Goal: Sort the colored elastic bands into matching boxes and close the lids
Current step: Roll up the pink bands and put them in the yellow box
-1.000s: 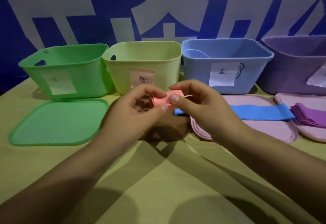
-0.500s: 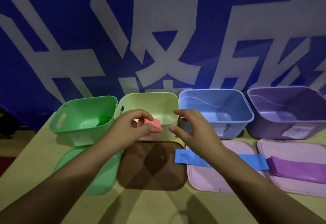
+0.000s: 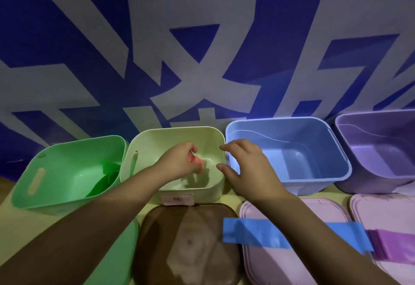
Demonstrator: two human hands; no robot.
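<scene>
The four boxes stand in a close row against the wall (image 3: 202, 38), the green box (image 3: 67, 172), the pale yellow-green box (image 3: 157, 141), the blue box (image 3: 292, 150) and the purple box (image 3: 381, 145) almost touching, so a hand can pass only from above through their open tops. The left hand (image 3: 179, 163) with the pink band (image 3: 194, 158) fills the middle of the pale yellow-green box, and the right hand (image 3: 244, 168) hangs over the narrow gap to the blue box. In front, the brown lid (image 3: 190, 251), the pink lids (image 3: 292, 266) and the blue band (image 3: 247, 233) cover the bench (image 3: 143, 208) flat and low.

A yellow-green table (image 3: 229, 198) carried four open boxes in a row. Left of the pale yellow box (image 3: 143, 148) sat the green box (image 3: 56, 186); right of it, the blue box (image 3: 323, 161), then the purple box (image 3: 370, 150). In front lay the brown lid (image 3: 190, 246), with the green lid (image 3: 125, 246) and two pink lids (image 3: 265, 269) (image 3: 386, 213) alongside.
</scene>
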